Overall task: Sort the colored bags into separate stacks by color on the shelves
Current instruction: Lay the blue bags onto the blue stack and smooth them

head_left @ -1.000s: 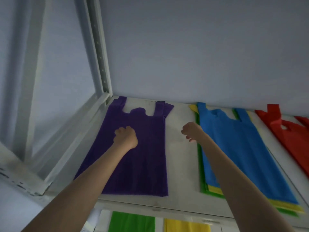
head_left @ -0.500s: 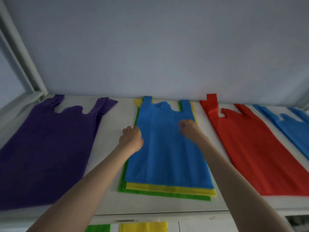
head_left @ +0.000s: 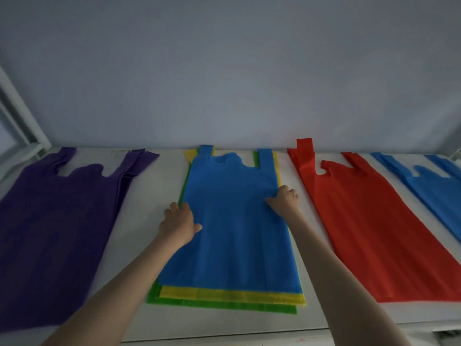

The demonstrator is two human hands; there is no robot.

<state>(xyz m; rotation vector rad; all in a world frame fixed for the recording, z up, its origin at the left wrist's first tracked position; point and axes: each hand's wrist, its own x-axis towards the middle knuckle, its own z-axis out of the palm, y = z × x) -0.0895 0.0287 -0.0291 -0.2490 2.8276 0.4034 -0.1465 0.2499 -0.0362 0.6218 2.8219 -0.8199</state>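
On the white shelf [head_left: 154,245], well to the left of the person's fingers, a purple bag [head_left: 55,226] lay flat with its handles toward the back wall [head_left: 224,71]. A white frame post [head_left: 17,116] stood at the far left corner.

The left hand [head_left: 178,222] rested at the left edge of the middle pile. Its fingers [head_left: 174,207] were curled down over that edge and its thumb lay on top of the blue bag [head_left: 232,233]; whether they had pinched the fabric could not be told. The blue bag lay uppermost, spanning between the two hands, with a yellow bag [head_left: 232,294] beneath it showing at the near end and a green bag [head_left: 224,305] at the bottom, showing past the yellow.

The right hand [head_left: 284,199] sat on the right edge of the same blue bag, fingers bent at the knuckles over the edge and thumb pressed onto the fabric; a firm grip could not be confirmed.

Just to the right of those fingers lay a red bag [head_left: 374,233], flat, one handle standing against the wall. Further right, at the shelf's end, lay a second blue bag [head_left: 434,191], apart from the red one.
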